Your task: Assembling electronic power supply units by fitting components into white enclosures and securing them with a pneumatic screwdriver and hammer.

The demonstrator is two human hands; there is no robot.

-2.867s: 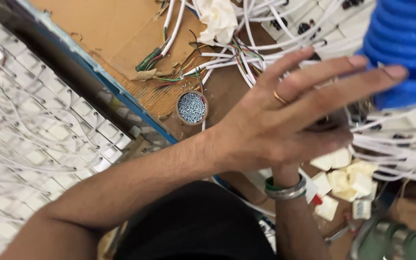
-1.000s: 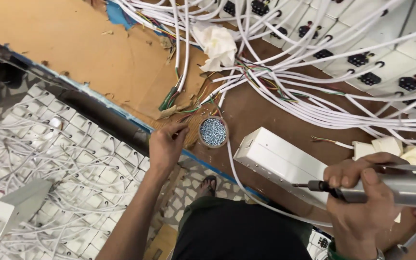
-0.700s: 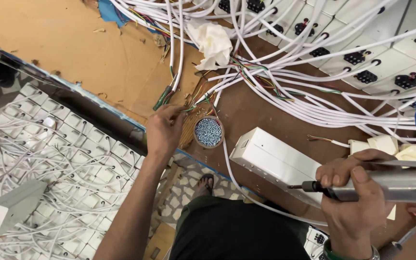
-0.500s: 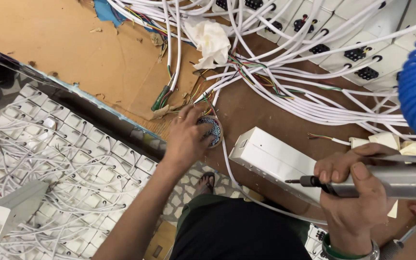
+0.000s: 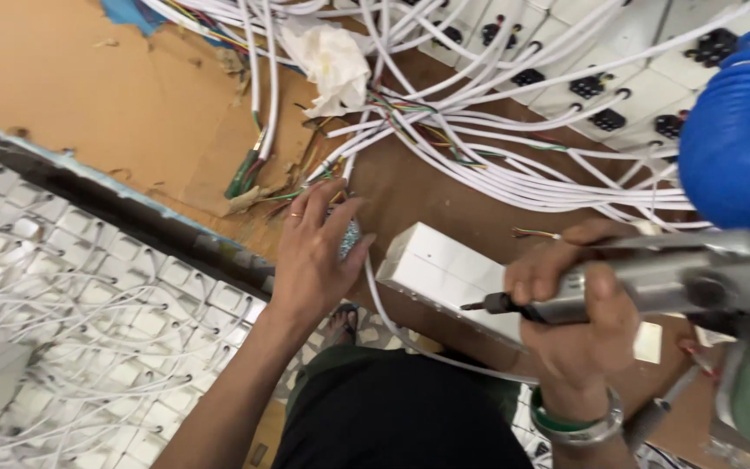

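Left hand (image 5: 314,256) is now covering the small round dish of beads (image 5: 351,239), fingers spread, on the counter (image 5: 88,104) | right hand (image 5: 579,321) is still clenching the pneumatic screwdriver (image 5: 644,282) beside the white socket box (image 5: 449,278).

From my remote seat I see a crumpled white cloth (image 5: 333,62) lying among a tangle of white cables (image 5: 514,165) on the brown cardboard bench (image 5: 88,104), white socket blocks (image 5: 627,82) behind, a coiled blue hose (image 5: 735,143) at right, and stacked white parts (image 5: 88,347) below left.
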